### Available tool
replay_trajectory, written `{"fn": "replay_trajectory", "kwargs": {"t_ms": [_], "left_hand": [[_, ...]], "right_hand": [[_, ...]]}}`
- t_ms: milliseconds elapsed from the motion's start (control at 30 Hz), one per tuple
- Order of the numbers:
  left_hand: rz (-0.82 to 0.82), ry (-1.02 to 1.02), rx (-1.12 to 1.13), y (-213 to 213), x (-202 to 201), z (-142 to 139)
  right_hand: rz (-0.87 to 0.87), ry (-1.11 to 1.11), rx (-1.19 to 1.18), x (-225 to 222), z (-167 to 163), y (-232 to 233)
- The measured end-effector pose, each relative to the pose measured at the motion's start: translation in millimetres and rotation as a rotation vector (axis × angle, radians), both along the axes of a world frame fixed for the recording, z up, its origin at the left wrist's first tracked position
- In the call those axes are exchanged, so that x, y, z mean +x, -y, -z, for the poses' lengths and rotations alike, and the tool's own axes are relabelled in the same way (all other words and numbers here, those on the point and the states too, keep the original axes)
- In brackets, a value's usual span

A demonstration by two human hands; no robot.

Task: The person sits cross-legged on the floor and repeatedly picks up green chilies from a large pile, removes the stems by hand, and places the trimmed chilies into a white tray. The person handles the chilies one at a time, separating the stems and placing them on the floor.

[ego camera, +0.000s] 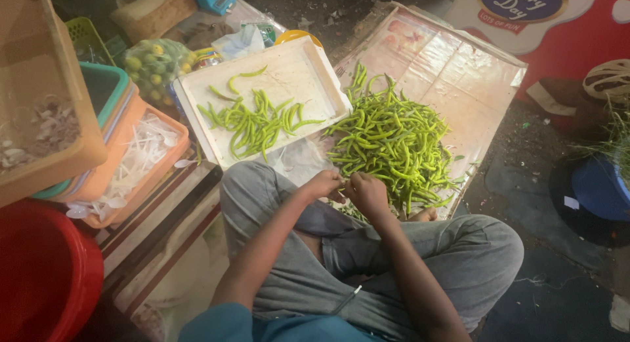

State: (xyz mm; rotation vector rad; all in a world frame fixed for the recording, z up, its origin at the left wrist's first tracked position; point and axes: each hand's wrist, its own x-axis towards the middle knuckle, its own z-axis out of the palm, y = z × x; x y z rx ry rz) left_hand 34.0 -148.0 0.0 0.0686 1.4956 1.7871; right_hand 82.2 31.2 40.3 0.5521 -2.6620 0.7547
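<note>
Chillies (394,142) lie heaped at centre frame, just above our hands. Our left hand (323,183) and right hand (367,192) meet, fingers pinched shut on one chilli (342,188) between them. More sit in the white tray (197,86), upper left.

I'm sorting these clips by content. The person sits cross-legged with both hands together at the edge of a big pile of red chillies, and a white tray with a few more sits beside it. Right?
Not quite: the chillies are green, not red. The head view shows both hands, left hand and right hand, together at the edge of the pile of green chillies, with more in the white tray beside it.
</note>
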Motion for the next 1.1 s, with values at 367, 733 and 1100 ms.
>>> {"fn": "replay_trajectory", "kwargs": {"t_ms": [367,733,1100], "left_hand": [[-0.363,-0.064,-0.154,20.5,-15.0,-18.4],[-1.077,-0.495,0.107,133.1,-82.1,-61.4],[-0.884,-0.868,-0.534,138.0,-56.1,-41.9]], "right_hand": [[0.301,0.150,0.021,-6.3,19.4,-4.7],[0.231,0.566,0.171,-6.3,33.8,-10.6],[0.676,0.608,-0.113,-44.9,-19.7,-82.1]]}}
